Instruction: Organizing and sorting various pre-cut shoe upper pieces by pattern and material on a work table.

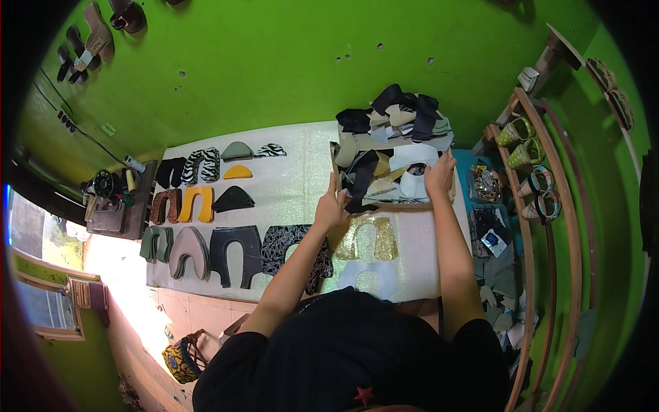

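Note:
A shallow cardboard box [401, 206] full of cut shoe-upper pieces sits at the right end of the white-covered table. My left hand [333, 204] grips its near left corner. On the opposite side my right hand [439, 176] closes over the right edge; some of its fingers are hidden. Inside lie white pieces [412, 159], black strips [359, 184] and beige scraps. Just behind the box rises a heap of black and grey offcuts [427, 117]. Glittery gold U-shaped pieces [383, 239] and a pale U-shaped piece [368, 276] lie on the table near my left forearm.
Stacks of U-shaped cutouts in zebra [200, 165], yellow [198, 204], pink [189, 253] and black [235, 255] line the table's left half. A sewing machine [104, 189] stands far left. To the right are scrap-filled bins [486, 185] and a wooden rack [528, 240] with sandals.

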